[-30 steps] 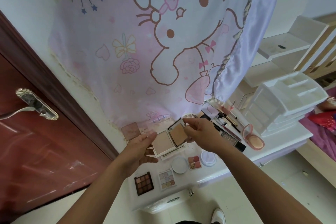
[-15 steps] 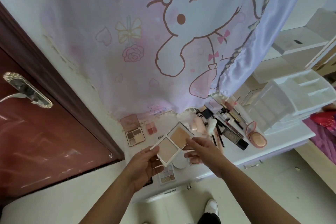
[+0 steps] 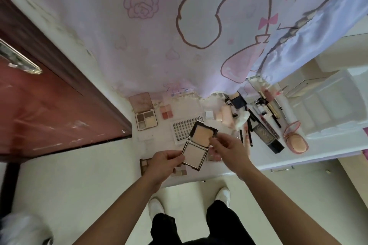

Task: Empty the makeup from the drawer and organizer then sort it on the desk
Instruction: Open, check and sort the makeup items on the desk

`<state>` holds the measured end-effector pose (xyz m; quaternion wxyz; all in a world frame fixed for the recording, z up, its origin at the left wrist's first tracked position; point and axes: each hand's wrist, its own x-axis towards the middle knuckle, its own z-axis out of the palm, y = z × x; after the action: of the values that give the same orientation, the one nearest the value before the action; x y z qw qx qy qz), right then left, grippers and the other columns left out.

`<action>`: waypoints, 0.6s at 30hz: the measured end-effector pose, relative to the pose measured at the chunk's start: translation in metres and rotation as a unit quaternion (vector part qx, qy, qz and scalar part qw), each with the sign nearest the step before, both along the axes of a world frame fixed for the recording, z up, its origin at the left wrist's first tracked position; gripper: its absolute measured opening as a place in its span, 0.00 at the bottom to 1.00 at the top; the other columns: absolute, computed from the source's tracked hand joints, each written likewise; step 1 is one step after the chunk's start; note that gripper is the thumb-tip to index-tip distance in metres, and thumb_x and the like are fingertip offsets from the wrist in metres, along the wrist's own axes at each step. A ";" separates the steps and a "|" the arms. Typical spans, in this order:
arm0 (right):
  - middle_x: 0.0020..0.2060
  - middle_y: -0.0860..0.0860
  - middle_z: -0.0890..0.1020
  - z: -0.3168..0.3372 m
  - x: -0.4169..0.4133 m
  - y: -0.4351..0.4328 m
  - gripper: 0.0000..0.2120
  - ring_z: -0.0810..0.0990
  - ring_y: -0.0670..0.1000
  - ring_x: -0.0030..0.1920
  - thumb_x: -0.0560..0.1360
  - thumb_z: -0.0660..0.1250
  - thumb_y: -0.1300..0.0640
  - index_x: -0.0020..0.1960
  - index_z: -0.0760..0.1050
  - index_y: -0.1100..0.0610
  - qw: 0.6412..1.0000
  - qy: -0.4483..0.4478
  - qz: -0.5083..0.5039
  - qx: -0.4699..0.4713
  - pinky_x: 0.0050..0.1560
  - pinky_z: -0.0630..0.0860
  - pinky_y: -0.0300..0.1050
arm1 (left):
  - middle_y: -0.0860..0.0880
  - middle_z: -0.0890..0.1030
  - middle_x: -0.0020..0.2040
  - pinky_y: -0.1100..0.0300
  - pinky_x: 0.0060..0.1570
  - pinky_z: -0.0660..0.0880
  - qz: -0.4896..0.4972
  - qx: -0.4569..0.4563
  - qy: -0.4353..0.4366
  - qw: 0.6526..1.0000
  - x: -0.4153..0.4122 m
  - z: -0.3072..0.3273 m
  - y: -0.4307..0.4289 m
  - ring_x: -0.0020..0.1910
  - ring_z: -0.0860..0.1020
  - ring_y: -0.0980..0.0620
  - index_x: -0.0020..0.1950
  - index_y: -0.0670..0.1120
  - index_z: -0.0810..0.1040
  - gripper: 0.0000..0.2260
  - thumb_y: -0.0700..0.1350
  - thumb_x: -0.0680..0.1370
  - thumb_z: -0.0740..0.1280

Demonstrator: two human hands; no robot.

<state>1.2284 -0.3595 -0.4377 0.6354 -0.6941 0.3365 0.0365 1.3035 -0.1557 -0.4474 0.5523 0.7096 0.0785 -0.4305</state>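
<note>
Holding a powder compact (image 3: 200, 146) open and tilted, up off the white desk (image 3: 318, 155), in both hands. Pinching its lower-left corner with left hand (image 3: 163, 163), fingers curled around the edge of the pale pan half. Pinching the right edge near the hinge with right hand (image 3: 229, 151), thumb and fingertips closed on the tan pan half (exact finger contact blurred).

Rest placed relative to the compact:
- Just behind it, lying flat: lash tray (image 3: 182, 131) with dark rows.
- Behind-left: eyeshadow quad (image 3: 146, 120) with pink lid propped open; beside that, small blush palette (image 3: 166, 112).
- Below-left, partly hidden by the left hand: dark eyeshadow palette (image 3: 144, 163).
- Right: black tube (image 3: 266, 137) lying on its side, among pencils and lip products too small to name.
- Farther right: round pink cushion compact (image 3: 295, 139), lid open.
- Far right, at the desk's end: white organizer (image 3: 326, 109).
- Above, hanging down to the desk's back edge: cartoon curtain (image 3: 159, 36).
- Far left: red door (image 3: 49, 109).
- Below, on the floor: white shoes (image 3: 156, 208).
</note>
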 end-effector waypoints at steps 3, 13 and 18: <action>0.41 0.52 0.85 -0.012 0.030 0.011 0.07 0.82 0.46 0.38 0.78 0.70 0.59 0.56 0.82 0.56 0.998 0.019 0.050 0.012 0.41 0.79 0.42 | 0.53 0.85 0.37 0.63 0.38 0.74 0.030 0.028 -0.010 0.999 0.008 -0.009 0.014 0.39 0.78 0.54 0.50 0.47 0.84 0.06 0.39 0.79 0.69; 0.31 0.44 0.82 -0.052 0.104 0.027 0.11 0.77 0.39 0.30 0.79 0.67 0.57 0.39 0.82 0.49 0.982 0.055 0.145 -0.109 0.41 0.75 0.41 | 0.48 0.75 0.61 0.54 0.52 0.75 -0.044 0.352 -0.232 0.906 0.024 -0.062 0.056 0.61 0.75 0.47 0.66 0.49 0.76 0.19 0.53 0.77 0.70; 0.39 0.51 0.84 -0.067 0.128 0.040 0.08 0.78 0.48 0.37 0.81 0.65 0.58 0.53 0.84 0.56 0.973 0.058 0.152 -0.162 0.42 0.74 0.40 | 0.45 0.68 0.66 0.50 0.56 0.74 -0.092 0.371 -0.194 0.903 0.010 -0.088 0.077 0.65 0.69 0.45 0.71 0.49 0.67 0.26 0.52 0.76 0.70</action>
<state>1.3562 -0.3197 -0.5042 0.4808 -0.8275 0.2649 0.1176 1.3133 -0.0786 -0.5353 0.2113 0.9368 0.0587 -0.2728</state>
